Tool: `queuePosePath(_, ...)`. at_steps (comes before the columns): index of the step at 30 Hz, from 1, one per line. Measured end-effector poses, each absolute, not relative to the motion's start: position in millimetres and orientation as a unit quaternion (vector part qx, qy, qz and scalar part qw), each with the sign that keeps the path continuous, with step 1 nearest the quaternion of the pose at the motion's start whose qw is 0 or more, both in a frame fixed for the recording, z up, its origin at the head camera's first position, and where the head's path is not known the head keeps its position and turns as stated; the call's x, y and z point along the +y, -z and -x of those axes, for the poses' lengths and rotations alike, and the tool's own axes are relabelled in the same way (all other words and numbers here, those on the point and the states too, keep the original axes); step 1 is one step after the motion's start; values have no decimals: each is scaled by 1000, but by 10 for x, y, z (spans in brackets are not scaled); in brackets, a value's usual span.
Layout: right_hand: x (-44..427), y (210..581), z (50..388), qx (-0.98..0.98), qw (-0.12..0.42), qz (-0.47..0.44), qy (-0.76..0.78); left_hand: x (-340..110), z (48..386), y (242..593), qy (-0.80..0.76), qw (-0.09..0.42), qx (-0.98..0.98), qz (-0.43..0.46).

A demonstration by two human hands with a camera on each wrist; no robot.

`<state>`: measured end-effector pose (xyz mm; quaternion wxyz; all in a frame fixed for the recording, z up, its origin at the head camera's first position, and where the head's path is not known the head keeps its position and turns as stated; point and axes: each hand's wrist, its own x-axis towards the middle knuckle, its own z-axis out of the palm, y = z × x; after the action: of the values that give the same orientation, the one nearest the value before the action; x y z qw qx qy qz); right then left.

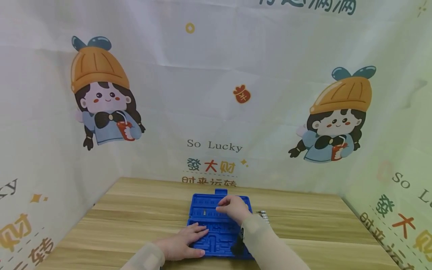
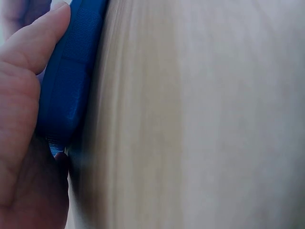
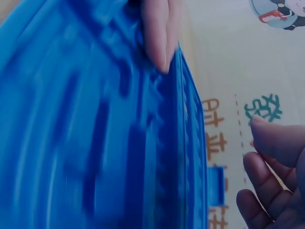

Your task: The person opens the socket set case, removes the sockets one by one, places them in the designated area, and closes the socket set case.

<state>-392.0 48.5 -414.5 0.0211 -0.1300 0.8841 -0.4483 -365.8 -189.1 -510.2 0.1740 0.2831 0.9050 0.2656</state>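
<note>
A blue plastic tool case (image 1: 212,240) lies unfolded on the table, with moulded slots in both halves. My left hand (image 1: 182,242) rests on its near left part, fingers extended over the slots and thumb by the front edge. In the left wrist view the hand (image 2: 21,114) lies against the case's blue side (image 2: 71,81). Above the far half hovers my right hand (image 1: 236,208), fingers loosely bent. In the right wrist view that hand's (image 3: 279,167) thumb and fingers stand apart, nothing visible between them. One small metal piece (image 1: 204,212) stands in a far-half slot.
Several small metal pieces (image 1: 263,216) lie in a row just right of the case, partly behind the right wrist. A dark object (image 1: 237,246) is at the case's near right, its kind unclear. Printed cloth (image 1: 209,112) hangs around the wooden table (image 1: 135,210).
</note>
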Motion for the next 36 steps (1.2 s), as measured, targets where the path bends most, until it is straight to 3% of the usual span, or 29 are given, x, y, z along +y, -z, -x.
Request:
queuePosePath(3, 345, 4177, 3943, 883, 14, 114, 455, -1979, 3919, 5420, -270, 176, 899, -296)
queuePosePath(6, 223, 4228, 3972, 876, 11, 96, 473, -1985, 3934, 5421, -266, 172, 899, -301)
queuePosePath(17, 10, 4439, 4033, 882, 6, 29, 471, -1784, 3340, 4657, -266, 162, 908, -280)
queuePosePath(25, -35, 4500, 4075, 918, 2, 24, 396, -1756, 3279, 4544, -255, 151, 912, -285)
queuePosePath(36, -67, 4436, 4109, 914, 65, -14, 400, -1769, 3276, 4531, -256, 164, 904, -299)
